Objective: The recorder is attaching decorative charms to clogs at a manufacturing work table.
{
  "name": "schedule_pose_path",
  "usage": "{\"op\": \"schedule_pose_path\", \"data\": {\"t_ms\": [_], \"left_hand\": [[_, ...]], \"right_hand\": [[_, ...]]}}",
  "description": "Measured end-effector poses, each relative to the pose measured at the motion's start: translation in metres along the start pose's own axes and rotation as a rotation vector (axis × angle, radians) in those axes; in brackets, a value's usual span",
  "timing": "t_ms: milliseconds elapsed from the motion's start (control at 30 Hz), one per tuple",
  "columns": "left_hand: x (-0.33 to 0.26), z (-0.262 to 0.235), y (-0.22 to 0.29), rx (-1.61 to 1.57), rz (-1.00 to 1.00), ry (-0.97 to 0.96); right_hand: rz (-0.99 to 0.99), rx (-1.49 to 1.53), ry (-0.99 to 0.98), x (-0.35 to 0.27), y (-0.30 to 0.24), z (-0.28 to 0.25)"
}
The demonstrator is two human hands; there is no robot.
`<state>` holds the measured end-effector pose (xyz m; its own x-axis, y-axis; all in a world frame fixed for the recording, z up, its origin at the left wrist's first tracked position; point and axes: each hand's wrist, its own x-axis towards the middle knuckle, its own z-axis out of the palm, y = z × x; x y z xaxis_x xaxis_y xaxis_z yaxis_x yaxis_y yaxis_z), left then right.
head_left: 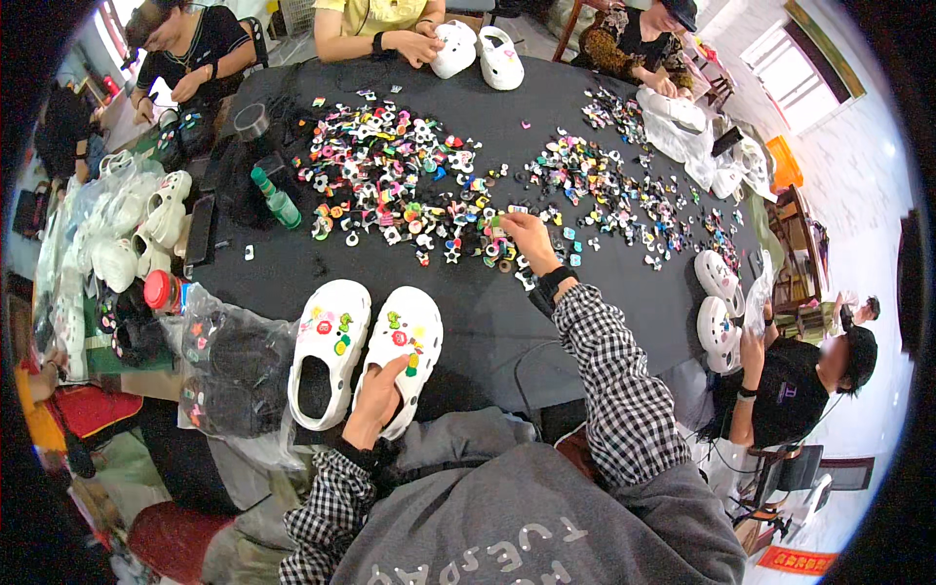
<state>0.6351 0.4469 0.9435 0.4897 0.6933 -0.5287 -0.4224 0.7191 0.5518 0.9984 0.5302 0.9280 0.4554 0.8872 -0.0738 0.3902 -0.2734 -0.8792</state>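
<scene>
My left hand [378, 402] is closed around the heel side of a white clog [429, 317], its thumb lying over the edge of the opening. Colourful charms are fixed on the clog's upper. Beside it on the left lies a matching white clog [336, 295], also decorated with charms, which my hand does not hold. My right hand [529, 242] reaches to the near edge of a big pile of loose shoe charms [380, 161]. Its fingertips pinch a small, partly hidden charm [495, 223] that looks green.
More charms [609, 195] spread to the right. A green bottle [283, 209] and red-lidded jar [161, 291] stand at left, near bagged dark clogs [234, 356]. Several co-workers sit around the black-covered table [478, 341]; one handles white clogs [501, 60] opposite. A black cable [526, 366] lies near my right arm.
</scene>
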Motion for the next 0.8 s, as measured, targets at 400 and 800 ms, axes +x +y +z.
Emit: {"op": "schedule_pose_path", "data": {"t_ms": [400,800], "left_hand": [[-0.004,-0.001,0.002,0.019,0.002,0.011],[0.000,-0.004,0.001,0.002,0.012,-0.031]], "right_hand": [[-0.035,0.279,-0.181,-0.020,-0.007,0.004],[-0.153,-0.190,-0.153,-0.043,-0.007,-0.007]]}}
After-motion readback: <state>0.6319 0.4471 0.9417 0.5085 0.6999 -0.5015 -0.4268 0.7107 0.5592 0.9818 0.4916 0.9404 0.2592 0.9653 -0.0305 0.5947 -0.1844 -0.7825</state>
